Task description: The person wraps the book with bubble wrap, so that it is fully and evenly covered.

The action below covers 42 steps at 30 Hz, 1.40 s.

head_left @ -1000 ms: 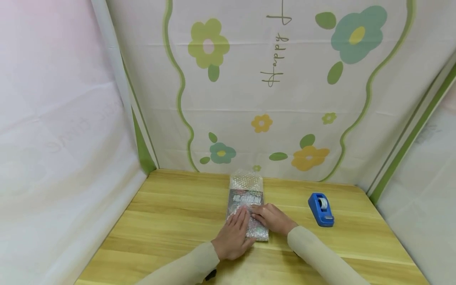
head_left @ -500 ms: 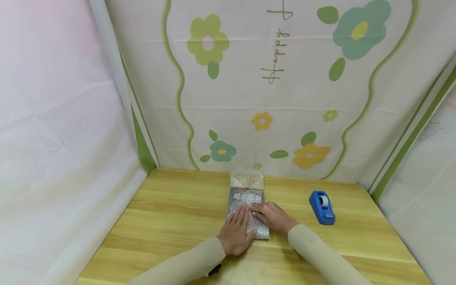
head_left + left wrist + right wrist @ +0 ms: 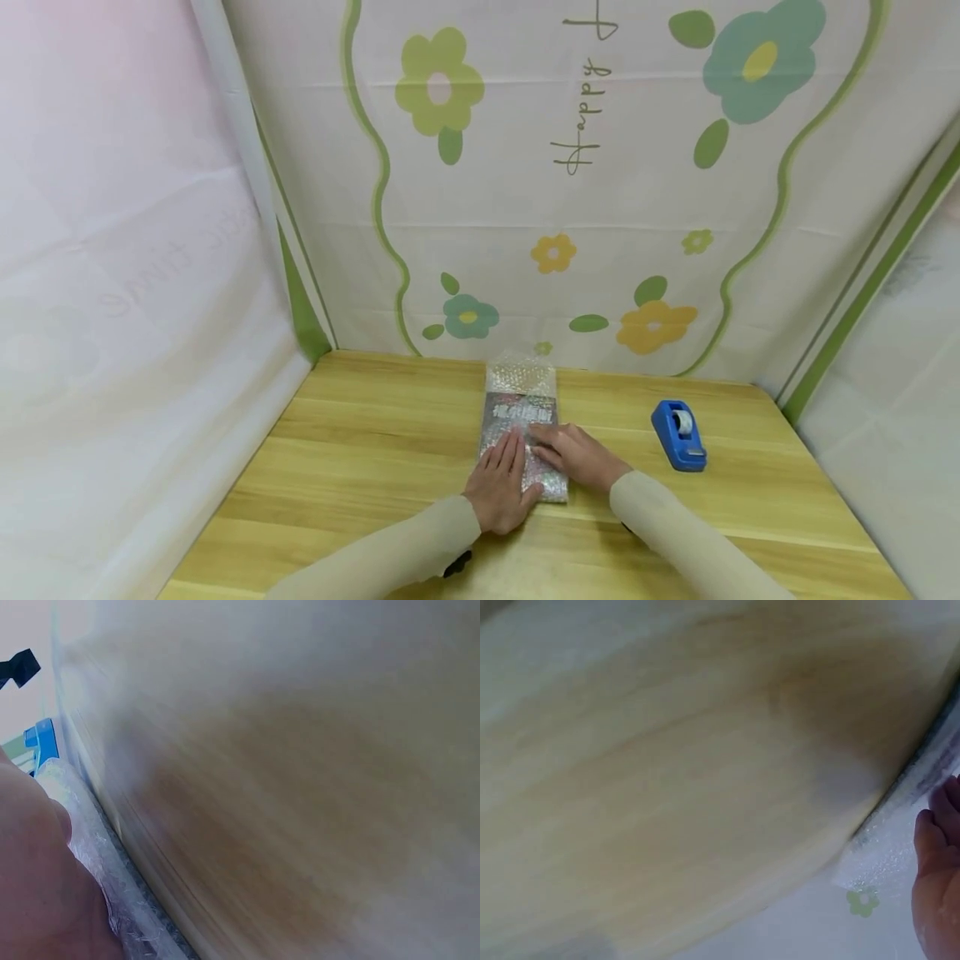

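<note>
A flat, dark-covered book [image 3: 517, 410] with pale lettering lies on the table inside clear bubble wrap [image 3: 522, 377]. My left hand [image 3: 501, 487] rests on the wrapped book from the near left, fingers straight and together, thumb out to the right. From the right side my right hand [image 3: 579, 457] presses on the middle of the wrap, its fingers lightly bent and their tips close to the left fingertips. In the left wrist view the wrapped edge [image 3: 112, 874] runs beside the left hand. The right wrist view has the right fingers [image 3: 934, 844] at the wrap.
On the right of the wooden table [image 3: 360, 450] stands a blue tape dispenser [image 3: 679, 436] with a roll of tape. A flower-printed cloth [image 3: 480, 200] hangs behind the table's back edge, and pale cloth walls flank both sides.
My left hand has slid slightly up and to the right on the wrap. The right hand stays almost in place. The head view has tilted slightly downward.
</note>
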Each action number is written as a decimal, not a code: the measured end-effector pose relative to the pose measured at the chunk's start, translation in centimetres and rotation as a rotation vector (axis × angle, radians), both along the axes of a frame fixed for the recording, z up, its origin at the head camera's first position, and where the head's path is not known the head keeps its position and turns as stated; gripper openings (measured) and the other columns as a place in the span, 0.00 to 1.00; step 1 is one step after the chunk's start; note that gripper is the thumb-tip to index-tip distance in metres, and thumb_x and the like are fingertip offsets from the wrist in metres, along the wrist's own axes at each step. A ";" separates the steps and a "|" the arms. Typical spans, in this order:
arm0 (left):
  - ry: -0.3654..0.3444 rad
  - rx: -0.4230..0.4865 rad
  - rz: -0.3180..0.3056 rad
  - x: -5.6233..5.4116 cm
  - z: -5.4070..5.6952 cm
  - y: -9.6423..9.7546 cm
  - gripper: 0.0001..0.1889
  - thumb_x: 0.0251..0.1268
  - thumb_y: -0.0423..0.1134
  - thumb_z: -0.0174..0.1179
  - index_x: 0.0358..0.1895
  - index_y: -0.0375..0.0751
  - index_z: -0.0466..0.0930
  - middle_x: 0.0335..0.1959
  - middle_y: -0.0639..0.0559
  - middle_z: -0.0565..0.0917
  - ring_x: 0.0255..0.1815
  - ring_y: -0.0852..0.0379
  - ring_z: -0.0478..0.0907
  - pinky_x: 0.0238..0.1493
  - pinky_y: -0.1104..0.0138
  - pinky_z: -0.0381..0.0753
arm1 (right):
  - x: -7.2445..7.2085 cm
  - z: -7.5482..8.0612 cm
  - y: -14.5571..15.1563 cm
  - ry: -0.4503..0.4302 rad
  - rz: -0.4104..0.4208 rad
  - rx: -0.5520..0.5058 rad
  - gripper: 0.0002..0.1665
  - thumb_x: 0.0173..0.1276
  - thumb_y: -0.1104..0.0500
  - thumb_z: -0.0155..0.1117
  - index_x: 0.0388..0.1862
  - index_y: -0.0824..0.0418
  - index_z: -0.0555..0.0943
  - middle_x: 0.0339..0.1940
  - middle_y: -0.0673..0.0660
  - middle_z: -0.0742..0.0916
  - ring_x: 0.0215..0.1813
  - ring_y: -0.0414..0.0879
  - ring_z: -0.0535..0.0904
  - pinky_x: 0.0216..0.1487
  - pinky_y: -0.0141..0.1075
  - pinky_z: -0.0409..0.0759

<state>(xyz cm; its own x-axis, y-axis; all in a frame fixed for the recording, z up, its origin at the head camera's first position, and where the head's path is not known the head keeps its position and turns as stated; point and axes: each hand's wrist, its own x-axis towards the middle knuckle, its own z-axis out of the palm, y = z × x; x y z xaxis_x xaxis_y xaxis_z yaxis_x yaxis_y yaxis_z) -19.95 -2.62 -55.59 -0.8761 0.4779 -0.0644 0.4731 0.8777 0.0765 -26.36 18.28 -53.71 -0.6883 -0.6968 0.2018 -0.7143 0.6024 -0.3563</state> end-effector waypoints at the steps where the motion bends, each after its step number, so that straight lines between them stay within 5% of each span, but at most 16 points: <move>1: -0.001 -0.004 0.002 0.0 0.0 0.0 0.43 0.85 0.66 0.28 0.87 0.37 0.42 0.90 0.42 0.42 0.91 0.46 0.42 0.88 0.52 0.54 | 0.1 0.1 0.0 -0.010 -0.001 0.010 0.26 0.83 0.57 0.59 0.74 0.67 0.76 0.71 0.65 0.83 0.71 0.59 0.82 0.70 0.52 0.82; 12: -0.025 -0.001 0.013 0.0 0.1 -0.1 0.43 0.85 0.67 0.27 0.87 0.38 0.42 0.90 0.43 0.41 0.91 0.46 0.40 0.88 0.53 0.52 | 2.2 2.3 0.3 0.095 -0.037 0.200 0.40 0.83 0.46 0.59 0.82 0.68 0.65 0.81 0.67 0.72 0.79 0.64 0.71 0.76 0.57 0.74; 19: -0.036 0.022 0.013 0.3 1.0 -0.3 0.43 0.85 0.66 0.23 0.87 0.37 0.42 0.90 0.42 0.41 0.91 0.46 0.41 0.88 0.53 0.53 | 4.0 2.3 0.7 0.202 0.083 0.369 0.40 0.86 0.44 0.50 0.83 0.69 0.61 0.85 0.67 0.67 0.84 0.63 0.64 0.81 0.56 0.68; 34: -0.065 0.084 0.003 0.0 0.3 -0.3 0.43 0.85 0.66 0.33 0.87 0.37 0.45 0.90 0.41 0.43 0.91 0.44 0.42 0.88 0.50 0.53 | 4.7 0.5 1.3 0.120 0.050 0.435 0.41 0.89 0.39 0.35 0.86 0.65 0.57 0.88 0.63 0.62 0.88 0.60 0.58 0.84 0.54 0.63; 42: 0.030 0.027 -0.011 0.6 1.3 -0.3 0.44 0.84 0.67 0.30 0.86 0.35 0.51 0.89 0.40 0.51 0.89 0.44 0.50 0.86 0.52 0.59 | 4.6 0.3 1.5 0.088 0.066 0.384 0.40 0.89 0.41 0.37 0.86 0.65 0.56 0.88 0.63 0.61 0.87 0.60 0.59 0.83 0.55 0.64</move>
